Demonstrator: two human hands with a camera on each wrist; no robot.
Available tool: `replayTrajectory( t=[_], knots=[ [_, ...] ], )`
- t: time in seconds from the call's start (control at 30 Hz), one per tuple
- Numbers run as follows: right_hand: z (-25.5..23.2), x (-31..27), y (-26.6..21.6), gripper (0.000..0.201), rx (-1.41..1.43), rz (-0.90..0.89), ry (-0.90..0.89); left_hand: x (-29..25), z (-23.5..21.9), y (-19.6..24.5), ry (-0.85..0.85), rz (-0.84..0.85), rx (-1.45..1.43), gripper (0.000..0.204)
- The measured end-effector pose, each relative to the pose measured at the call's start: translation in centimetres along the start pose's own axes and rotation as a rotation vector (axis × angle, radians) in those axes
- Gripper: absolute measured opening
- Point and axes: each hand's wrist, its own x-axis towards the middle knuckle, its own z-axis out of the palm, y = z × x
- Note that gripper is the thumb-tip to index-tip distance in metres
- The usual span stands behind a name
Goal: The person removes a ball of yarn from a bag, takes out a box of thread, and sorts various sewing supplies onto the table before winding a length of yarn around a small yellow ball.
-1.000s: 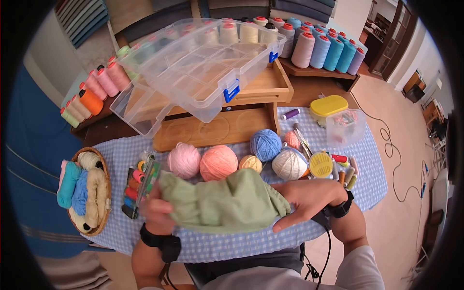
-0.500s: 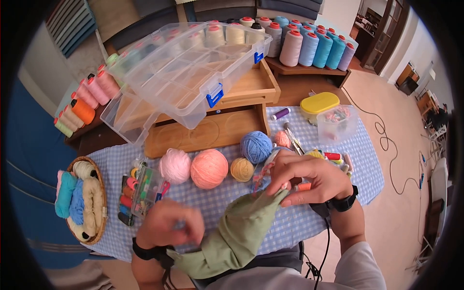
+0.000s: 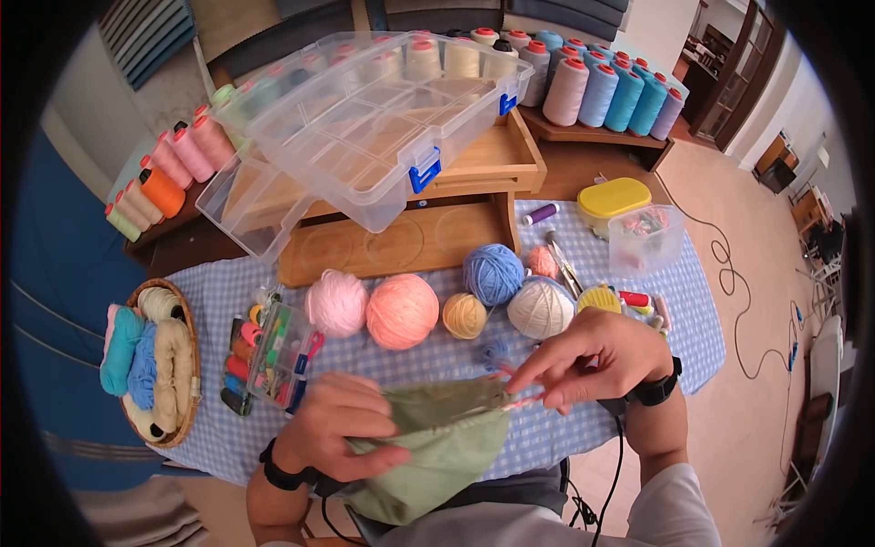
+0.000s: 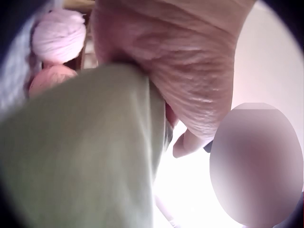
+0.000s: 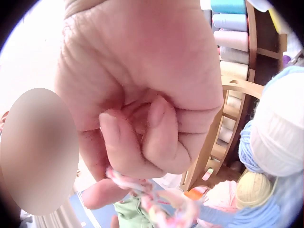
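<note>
A green cloth sleeve (image 3: 437, 456), tube-like with a gathered edge, hangs between my hands over the front of the table. My left hand (image 3: 342, 427) grips its left side, the thumb lying across the front of the cloth. At the right end of the edge, my right hand (image 3: 602, 363) pinches a pink-and-white braided cord (image 5: 173, 209) between thumb and fingers. In the right wrist view the other fingers curl into the palm, and the green cloth (image 5: 133, 213) shows below. The left wrist view has the cloth (image 4: 80, 156) large against the palm.
Yarn balls in pink (image 3: 335, 304), coral (image 3: 402, 312), yellow (image 3: 465, 316), blue (image 3: 493, 274) and white (image 3: 542, 308) line the table behind my hands. A basket of skeins (image 3: 193, 365) stands left; a clear divided box (image 3: 355, 128) leans over wooden trays (image 3: 365, 260). Scissors (image 3: 562, 262) lie right.
The sleeve was stretched sideways between both hands, then hung from the right hand with the left hand moving. Now the left hand grips its side, and the right hand holds the cord at the edge.
</note>
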Motion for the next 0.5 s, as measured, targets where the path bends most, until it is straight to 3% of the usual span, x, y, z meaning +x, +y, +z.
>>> replayTrajectory(
  t=[0.03,0.1,0.13,0.2,0.33,0.4,0.43,0.5],
  knots=[
    [-0.1,0.1,-0.6,0.038,0.005,0.083,-0.064,-0.2,-0.8,0.3,-0.001,-0.002,0.001,0.027],
    [-0.1,0.4,-1.4,0.047,-0.053,0.245,-0.199,-0.6,-2.1,0.9,0.195,0.147,0.39,0.027],
    [0.1,0.6,-1.2,0.047,-0.051,0.242,-0.199,-0.6,-2.3,1.4,0.193,0.146,0.392,0.027],
    [0.8,0.9,-0.6,0.033,-0.074,0.345,-0.226,-0.7,-2.5,2.1,0.308,0.205,0.63,0.033],
    [1.4,1.0,1.7,0.029,-0.163,0.182,-0.375,0.1,-0.6,1.4,0.211,0.173,0.716,0.035],
    [1.7,1.4,1.7,0.026,-0.238,0.204,-0.305,0.9,1.1,0.6,0.012,0.149,0.529,0.036],
    [2.0,1.5,1.6,0.026,-0.24,0.204,-0.304,1.0,2.0,0.3,0.012,0.151,0.529,0.036],
    [2.8,1.8,1.4,0.028,-0.049,0.263,0.025,0.7,3.8,0.0,-0.116,0.159,0.379,0.037]
  ],
)
